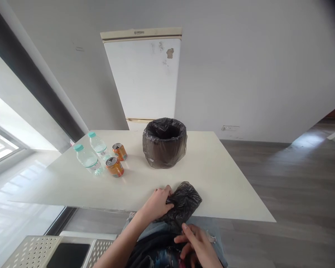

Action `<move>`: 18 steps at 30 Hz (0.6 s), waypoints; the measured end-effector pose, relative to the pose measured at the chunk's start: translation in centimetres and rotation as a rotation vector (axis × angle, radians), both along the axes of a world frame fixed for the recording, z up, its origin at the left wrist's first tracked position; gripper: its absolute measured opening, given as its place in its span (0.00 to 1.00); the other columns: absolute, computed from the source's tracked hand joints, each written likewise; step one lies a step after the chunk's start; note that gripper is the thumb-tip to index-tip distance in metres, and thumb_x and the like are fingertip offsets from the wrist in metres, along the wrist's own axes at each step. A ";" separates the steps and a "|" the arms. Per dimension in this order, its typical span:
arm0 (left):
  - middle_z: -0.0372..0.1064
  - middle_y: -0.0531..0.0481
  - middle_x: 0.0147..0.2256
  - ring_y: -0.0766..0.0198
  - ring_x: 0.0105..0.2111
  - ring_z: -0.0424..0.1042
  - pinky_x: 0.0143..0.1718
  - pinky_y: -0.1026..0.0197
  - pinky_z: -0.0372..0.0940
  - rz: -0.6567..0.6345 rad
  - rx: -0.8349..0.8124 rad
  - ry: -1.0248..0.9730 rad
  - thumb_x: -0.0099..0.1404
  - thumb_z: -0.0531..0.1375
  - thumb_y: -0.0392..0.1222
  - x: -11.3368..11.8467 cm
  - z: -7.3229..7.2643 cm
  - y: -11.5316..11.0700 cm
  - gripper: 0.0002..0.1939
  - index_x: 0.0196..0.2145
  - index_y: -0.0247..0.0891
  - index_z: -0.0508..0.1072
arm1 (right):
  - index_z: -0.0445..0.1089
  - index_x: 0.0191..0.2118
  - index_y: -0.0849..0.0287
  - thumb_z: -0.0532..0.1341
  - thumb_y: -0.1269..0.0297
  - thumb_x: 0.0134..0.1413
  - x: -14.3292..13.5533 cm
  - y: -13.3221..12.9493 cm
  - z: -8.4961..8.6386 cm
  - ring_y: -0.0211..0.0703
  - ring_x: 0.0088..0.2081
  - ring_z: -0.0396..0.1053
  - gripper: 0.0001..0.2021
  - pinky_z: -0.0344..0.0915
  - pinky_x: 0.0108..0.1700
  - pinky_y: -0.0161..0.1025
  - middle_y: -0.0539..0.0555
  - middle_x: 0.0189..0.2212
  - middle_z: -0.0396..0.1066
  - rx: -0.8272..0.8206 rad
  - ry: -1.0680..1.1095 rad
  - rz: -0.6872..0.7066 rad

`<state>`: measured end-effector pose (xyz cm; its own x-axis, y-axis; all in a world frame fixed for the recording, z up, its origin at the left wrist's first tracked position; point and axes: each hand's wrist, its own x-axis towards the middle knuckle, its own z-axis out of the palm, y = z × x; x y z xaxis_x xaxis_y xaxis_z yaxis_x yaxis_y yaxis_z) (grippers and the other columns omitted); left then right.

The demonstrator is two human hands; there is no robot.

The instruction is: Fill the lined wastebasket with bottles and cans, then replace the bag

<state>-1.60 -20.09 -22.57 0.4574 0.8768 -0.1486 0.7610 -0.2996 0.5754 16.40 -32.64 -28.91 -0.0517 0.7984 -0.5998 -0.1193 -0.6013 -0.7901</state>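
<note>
A crumpled black plastic bag [186, 199] lies at the front edge of the white table. My left hand [158, 202] is closed on its left side, thumb and fingers gripping the film. Just below the bag, off the table's edge, my right hand [194, 242] has its fingers apart, with the index fingertip close to the bag's lower end; nothing shows in its grasp. Farther back on the table stands a bin [164, 149] lined with a black bag folded over its rim.
Two clear bottles with green caps, one in front [88, 160] and one behind [99, 144], stand at the left beside two orange cans [115, 168]. Behind the table [212, 167] is a white refrigerator [147, 74]. A perforated beige seat [33, 251] holds a dark flat object [69, 256].
</note>
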 end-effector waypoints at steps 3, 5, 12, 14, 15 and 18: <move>0.79 0.48 0.47 0.51 0.49 0.76 0.49 0.56 0.67 0.005 -0.089 -0.202 0.61 0.66 0.40 -0.4 0.3 -0.8 0.17 0.49 0.41 0.76 | 0.69 0.36 0.56 0.71 0.36 0.47 0.1 1.0 1.6 0.45 0.27 0.76 0.27 0.61 0.19 0.33 0.54 0.30 0.75 -0.004 0.140 -0.193; 0.78 0.51 0.39 0.55 0.41 0.76 0.43 0.58 0.66 -0.028 -0.105 -0.307 0.63 0.65 0.41 -0.3 0.7 -1.1 0.06 0.38 0.40 0.77 | 0.72 0.38 0.55 0.71 0.39 0.51 0.6 1.9 3.1 0.44 0.27 0.73 0.23 0.63 0.21 0.35 0.53 0.31 0.74 0.059 0.163 -0.278; 0.76 0.44 0.44 0.53 0.46 0.74 0.50 0.54 0.68 0.080 0.218 -0.634 0.63 0.67 0.39 2.2 1.4 1.1 0.06 0.38 0.38 0.77 | 0.74 0.43 0.56 0.69 0.51 0.59 3.0 6.3 7.6 0.52 0.44 0.75 0.14 0.72 0.46 0.44 0.55 0.38 0.78 0.616 -0.081 -0.254; 0.76 0.43 0.48 0.51 0.50 0.73 0.56 0.50 0.66 0.091 0.303 -0.621 0.64 0.66 0.39 2.9 1.4 2.1 0.09 0.43 0.40 0.77 | 0.73 0.46 0.55 0.67 0.53 0.61 3.5 7.6 7.9 0.51 0.44 0.76 0.13 0.72 0.48 0.46 0.55 0.37 0.78 0.765 -0.194 -0.234; 0.76 0.43 0.49 0.51 0.52 0.72 0.58 0.48 0.64 0.074 0.345 -0.595 0.65 0.65 0.39 3.2 1.4 2.4 0.07 0.42 0.42 0.78 | 0.73 0.49 0.54 0.66 0.55 0.63 3.8 8.1 7.6 0.52 0.45 0.76 0.13 0.73 0.49 0.47 0.56 0.39 0.78 0.855 -0.274 -0.207; 0.75 0.46 0.53 0.52 0.56 0.70 0.64 0.46 0.58 -0.050 0.449 -0.480 0.67 0.63 0.37 3.0 1.4 2.6 0.07 0.41 0.45 0.78 | 0.77 0.51 0.50 0.61 0.63 0.68 4.9 9.3 5.9 0.54 0.48 0.76 0.11 0.70 0.53 0.55 0.58 0.43 0.80 1.206 -0.581 -0.067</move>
